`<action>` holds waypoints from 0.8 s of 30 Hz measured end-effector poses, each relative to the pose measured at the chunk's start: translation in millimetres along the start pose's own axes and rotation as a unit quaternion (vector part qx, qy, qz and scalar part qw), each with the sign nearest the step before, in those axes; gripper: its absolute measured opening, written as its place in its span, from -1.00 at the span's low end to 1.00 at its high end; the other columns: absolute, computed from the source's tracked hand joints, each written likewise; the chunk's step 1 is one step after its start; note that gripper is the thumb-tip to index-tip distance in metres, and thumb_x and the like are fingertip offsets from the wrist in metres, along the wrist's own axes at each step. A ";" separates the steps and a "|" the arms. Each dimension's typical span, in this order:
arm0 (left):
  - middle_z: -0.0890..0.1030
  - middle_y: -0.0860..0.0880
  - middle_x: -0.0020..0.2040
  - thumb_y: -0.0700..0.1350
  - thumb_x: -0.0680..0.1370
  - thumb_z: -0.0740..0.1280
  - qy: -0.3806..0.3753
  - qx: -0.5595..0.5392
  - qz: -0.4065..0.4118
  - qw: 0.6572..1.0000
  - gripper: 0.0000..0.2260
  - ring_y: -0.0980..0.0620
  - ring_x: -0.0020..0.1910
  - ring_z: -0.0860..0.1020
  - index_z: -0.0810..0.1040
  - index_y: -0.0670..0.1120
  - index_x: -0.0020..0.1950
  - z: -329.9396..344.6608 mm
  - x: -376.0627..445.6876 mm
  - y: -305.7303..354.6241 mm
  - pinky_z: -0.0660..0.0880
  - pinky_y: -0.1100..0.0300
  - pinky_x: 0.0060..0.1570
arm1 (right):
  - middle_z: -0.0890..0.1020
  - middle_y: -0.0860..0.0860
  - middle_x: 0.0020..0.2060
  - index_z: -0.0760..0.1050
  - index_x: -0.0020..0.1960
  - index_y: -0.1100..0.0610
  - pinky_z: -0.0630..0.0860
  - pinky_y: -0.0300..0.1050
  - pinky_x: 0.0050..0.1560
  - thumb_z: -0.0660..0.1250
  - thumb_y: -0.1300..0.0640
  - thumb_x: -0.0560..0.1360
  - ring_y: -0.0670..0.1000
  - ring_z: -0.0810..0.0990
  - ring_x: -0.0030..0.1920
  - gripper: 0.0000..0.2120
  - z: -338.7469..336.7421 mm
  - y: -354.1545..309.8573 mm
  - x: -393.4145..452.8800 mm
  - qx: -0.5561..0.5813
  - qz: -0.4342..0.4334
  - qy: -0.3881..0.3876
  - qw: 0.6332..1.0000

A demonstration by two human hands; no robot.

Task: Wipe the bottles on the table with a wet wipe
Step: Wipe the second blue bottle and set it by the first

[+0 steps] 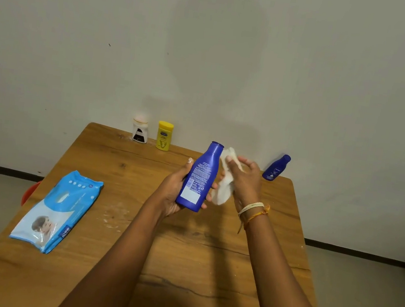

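Observation:
My left hand [174, 191] grips a tall blue bottle [199, 176] above the middle of the wooden table [132, 234], its back label facing me and its cap end tilted away. My right hand [244, 178] holds a white wet wipe [224, 182] just right of the bottle, close to its neck; part of the wipe hangs down below the palm. A small blue bottle [276, 167] stands at the far right of the table. A yellow bottle [164, 135] and a white bottle with a dark label [140, 130] stand at the far edge by the wall.
A blue pack of wet wipes [58, 211] lies near the table's left edge. Something red [30, 193] shows just beyond that edge. White smudges [116, 215] mark the wood left of my left forearm. A plain wall rises behind the table.

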State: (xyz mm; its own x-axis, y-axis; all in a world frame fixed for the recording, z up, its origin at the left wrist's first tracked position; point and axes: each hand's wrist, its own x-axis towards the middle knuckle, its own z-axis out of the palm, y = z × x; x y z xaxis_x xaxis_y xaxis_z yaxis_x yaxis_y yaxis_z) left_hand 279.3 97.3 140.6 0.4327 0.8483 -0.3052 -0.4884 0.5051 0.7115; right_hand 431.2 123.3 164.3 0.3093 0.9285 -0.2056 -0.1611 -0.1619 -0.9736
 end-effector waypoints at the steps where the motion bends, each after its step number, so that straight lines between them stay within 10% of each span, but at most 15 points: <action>1: 0.63 -0.22 -0.13 0.17 0.62 0.00 0.005 -0.004 0.005 1.000 -0.47 -0.10 -0.35 0.61 0.50 -0.25 0.19 -2.4 2.8 -1.3 0.57 0.12 -0.40 | 0.62 0.13 -0.09 0.43 0.01 0.17 0.61 -0.08 -0.26 0.40 0.15 0.48 0.05 0.60 -0.21 -0.81 0.6 -2.5 0.4 -0.032 -0.051 0.031 0.998; 6: 0.65 -0.19 -0.11 0.15 0.63 0.01 0.026 -0.023 0.014 0.999 -0.51 -0.09 -0.27 0.63 0.51 -0.19 0.19 -1.1 9.8 -5.5 0.60 0.08 -0.29 | 0.63 0.02 -0.06 0.60 0.01 0.17 0.52 -0.18 -0.05 0.29 0.15 0.56 -0.08 0.57 -0.05 -0.86 13.8 2.5 -12.6 -0.255 -0.344 0.030 0.903; 13: 0.66 -0.15 -0.03 0.07 0.63 0.12 0.065 -0.119 0.031 0.990 -0.63 -0.03 -0.08 0.65 0.51 -0.17 0.21 -3.8 12.5 -10.9 0.58 0.09 -0.01 | 0.48 0.10 0.33 0.46 0.33 0.19 0.35 -0.11 0.39 0.20 0.23 0.54 0.02 0.42 0.38 -0.64 16.8 47.4 -49.5 -0.348 -0.424 -0.076 0.833; 20: 0.61 -0.15 -0.07 0.28 0.51 0.17 0.086 -0.105 0.018 0.991 -0.37 -0.03 -0.18 0.61 0.46 -0.21 0.32 -12.2 13.5 -8.8 0.59 0.11 -0.12 | 0.60 0.13 0.18 0.60 0.12 0.23 0.45 -0.08 0.30 0.30 0.37 0.46 0.03 0.50 0.31 -0.74 -13.9 71.8 -80.5 -0.426 -0.516 -0.204 0.714; 24: 0.60 -0.17 -0.04 0.24 0.50 0.19 0.051 -0.119 0.030 0.991 -0.37 -0.03 -0.15 0.61 0.42 -0.22 0.37 -18.4 14.7 -10.4 0.59 0.09 -0.13 | 0.62 0.15 0.08 0.60 0.05 0.25 0.51 -0.12 0.18 0.30 0.21 0.51 0.03 0.53 0.18 -0.82 -25.4 52.2 -80.0 -0.418 -0.519 -0.167 0.726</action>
State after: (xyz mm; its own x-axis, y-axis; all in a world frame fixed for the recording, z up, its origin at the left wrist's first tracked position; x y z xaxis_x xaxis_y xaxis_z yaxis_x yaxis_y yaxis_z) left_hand 276.8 107.4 117.0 0.3253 0.8831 -0.3380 -0.6813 0.4668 0.5639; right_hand 421.8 32.1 127.4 -0.4101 0.7019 0.5823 0.6655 0.6669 -0.3352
